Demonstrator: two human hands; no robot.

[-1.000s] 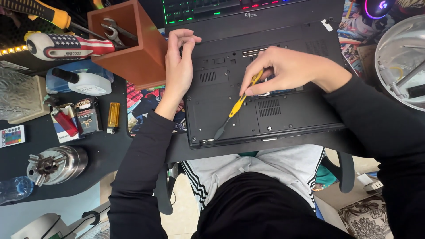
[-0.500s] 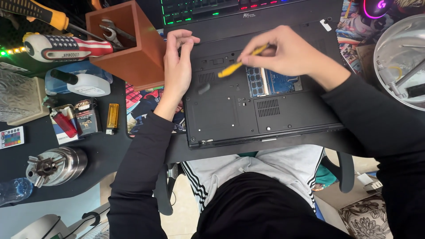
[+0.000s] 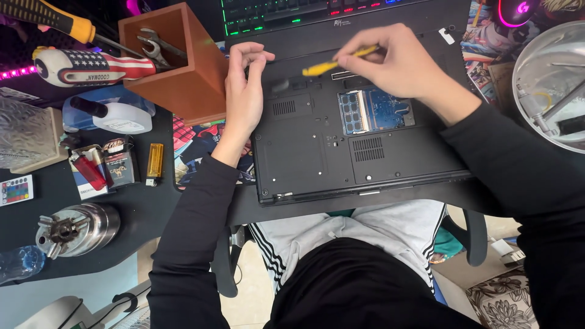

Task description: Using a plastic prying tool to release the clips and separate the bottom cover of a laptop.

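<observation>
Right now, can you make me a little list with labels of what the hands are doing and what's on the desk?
Right hand: pinches a yellow screwdriver above the laptop's far edge
Left hand: rests on the laptop's left far corner, holding nothing
Laptop: black, upside down, one bottom cover off
Open bay: blue circuit boards showing
Wooden box: left of the laptop, wrenches inside
Lighters: red and yellow, on the black desk
Keyboard: lit, beyond the laptop
Metal bowl: far right
</observation>
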